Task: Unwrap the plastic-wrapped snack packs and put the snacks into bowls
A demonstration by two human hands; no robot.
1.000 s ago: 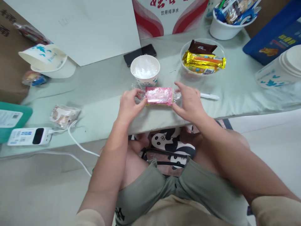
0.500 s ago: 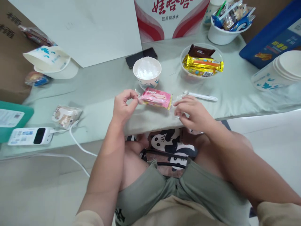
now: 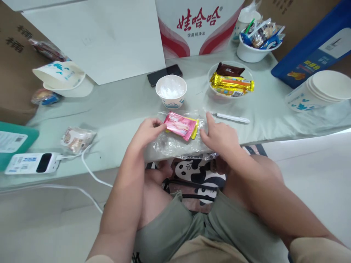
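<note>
A pink snack packet lies on top of a yellow packet, slightly askew. Both rest on a crinkled clear plastic bag spread near the table's front edge. My left hand is at the left end of the pink packet, its thumb tip touching the corner, with a small gap between thumb and bent index finger. On the other side, my right hand lies over the bag's right edge with thumb and index finger stretched apart. Just beyond it is a white pen. A paper cup with clear plastic inside stands behind the packets.
A clear bowl holds yellow and brown snack packets. Behind are a dark phone, a white carton and a white tub of snacks. Stacked paper cups stand right; a wrapped snack and cabled power bank lie left.
The packets now lie flat on the spread-out clear bag, turned slightly, with yellow showing at the right. My left hand has moved onto the packet's end; my right fingers have straightened.
</note>
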